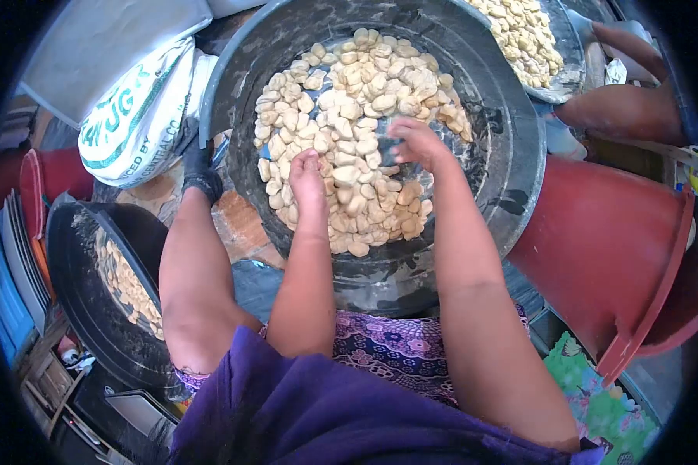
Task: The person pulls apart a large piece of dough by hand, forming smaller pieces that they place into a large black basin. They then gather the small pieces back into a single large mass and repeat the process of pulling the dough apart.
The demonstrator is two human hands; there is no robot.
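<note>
A large dark basin (512,186) holds a wide heap of pale, flattened dough-like pieces (357,101). Over the left part of the heap is my left hand (308,178), its fingers curled together; whether anything is between them is too small to tell. My right hand (417,144) hovers at the right side of the heap, fingers apart and slightly blurred, with nothing visible in it. Beside its fingertips a dark patch of the basin's bottom shows. A few pieces between the two hands look blurred.
At the left stand a white printed sack (136,116) and a black basin (77,287) with more pieces. A red tub (597,248) lies at the right. Behind it, another basin of pieces (523,46) sits near another person's arm or leg (620,114).
</note>
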